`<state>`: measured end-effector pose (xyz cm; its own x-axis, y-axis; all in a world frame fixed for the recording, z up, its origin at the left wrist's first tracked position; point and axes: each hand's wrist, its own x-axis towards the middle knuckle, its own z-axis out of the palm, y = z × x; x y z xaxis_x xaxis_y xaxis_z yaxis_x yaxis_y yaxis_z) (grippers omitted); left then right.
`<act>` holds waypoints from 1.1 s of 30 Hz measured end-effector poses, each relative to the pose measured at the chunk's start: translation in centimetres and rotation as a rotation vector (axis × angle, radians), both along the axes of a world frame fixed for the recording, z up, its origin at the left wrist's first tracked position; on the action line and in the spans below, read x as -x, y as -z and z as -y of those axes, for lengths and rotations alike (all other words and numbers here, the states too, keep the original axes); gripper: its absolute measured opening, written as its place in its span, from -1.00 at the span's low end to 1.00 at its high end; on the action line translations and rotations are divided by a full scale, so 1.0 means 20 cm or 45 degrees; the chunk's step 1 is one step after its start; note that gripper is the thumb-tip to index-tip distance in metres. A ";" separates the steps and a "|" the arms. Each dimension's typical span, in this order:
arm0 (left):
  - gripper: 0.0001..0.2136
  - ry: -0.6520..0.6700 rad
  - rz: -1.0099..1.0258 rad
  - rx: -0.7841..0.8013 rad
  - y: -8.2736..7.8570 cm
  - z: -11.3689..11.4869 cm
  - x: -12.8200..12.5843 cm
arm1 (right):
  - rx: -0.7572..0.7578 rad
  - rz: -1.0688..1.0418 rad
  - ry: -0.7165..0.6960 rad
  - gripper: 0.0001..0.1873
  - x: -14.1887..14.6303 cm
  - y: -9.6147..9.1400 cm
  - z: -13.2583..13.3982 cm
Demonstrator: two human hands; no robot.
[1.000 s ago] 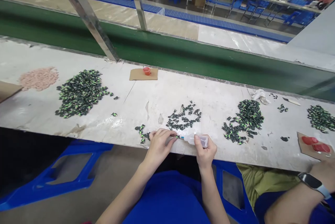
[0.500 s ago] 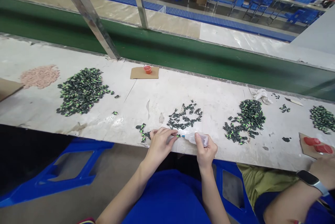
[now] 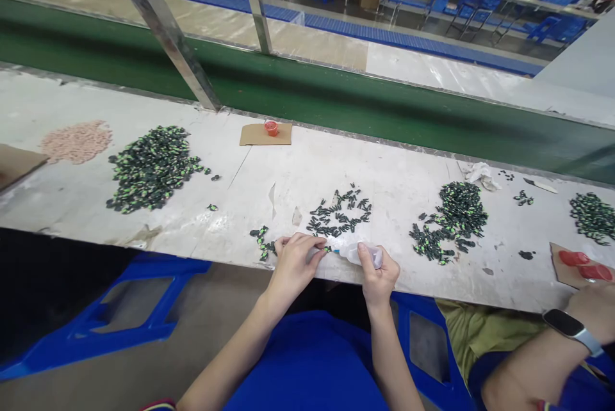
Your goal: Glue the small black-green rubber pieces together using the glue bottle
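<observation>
Drew bottle (image 3: 351, 253) slightly back from the small part (image 3: 327, 249); pinched that part in left hand (image 3: 293, 262) near the table edge (image 3: 336, 274), likely for steadiness; gripped bottle sideways in right hand (image 3: 380, 278), apparently for aiming.

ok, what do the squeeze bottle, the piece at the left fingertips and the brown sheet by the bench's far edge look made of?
Squeeze bottle: probably soft plastic, slightly glossy; walls look translucent.
Black-and-green piece: possibly plastic or rubber; too small to tell, finish unclear.
Brown sheet: likely cardboard, matte; flat, tan, straight-cut edges.
</observation>
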<state>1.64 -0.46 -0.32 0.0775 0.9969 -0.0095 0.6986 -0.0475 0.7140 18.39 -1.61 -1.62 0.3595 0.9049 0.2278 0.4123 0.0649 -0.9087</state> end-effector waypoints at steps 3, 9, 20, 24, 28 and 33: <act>-0.89 0.012 -0.003 -0.002 0.00 0.00 0.00 | 0.007 -0.077 0.046 -0.56 0.00 0.01 0.01; -0.90 0.080 -0.007 0.036 -0.03 0.00 0.01 | -0.130 -0.372 0.191 -0.69 -0.08 0.02 -0.02; -0.90 -0.186 -0.160 -0.179 0.02 -0.14 0.13 | 0.007 -0.279 0.204 -0.51 -0.18 0.01 -0.13; -0.89 -0.153 -0.183 -0.189 0.06 -0.15 0.12 | 0.068 0.086 0.191 -0.54 -0.18 0.03 -0.15; -0.87 -0.133 -0.168 -0.180 0.06 -0.14 0.13 | -0.057 0.344 0.255 -0.52 -0.15 0.02 -0.15; -0.85 -0.026 0.052 -0.209 0.02 -0.09 0.10 | -0.421 0.391 0.285 -0.55 -0.04 -0.02 -0.04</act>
<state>-0.32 1.30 -0.65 0.0545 0.9862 0.1562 0.6710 -0.1520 0.7257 19.10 -0.91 -1.16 0.4080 0.6750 0.6148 0.6941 0.2081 -0.6891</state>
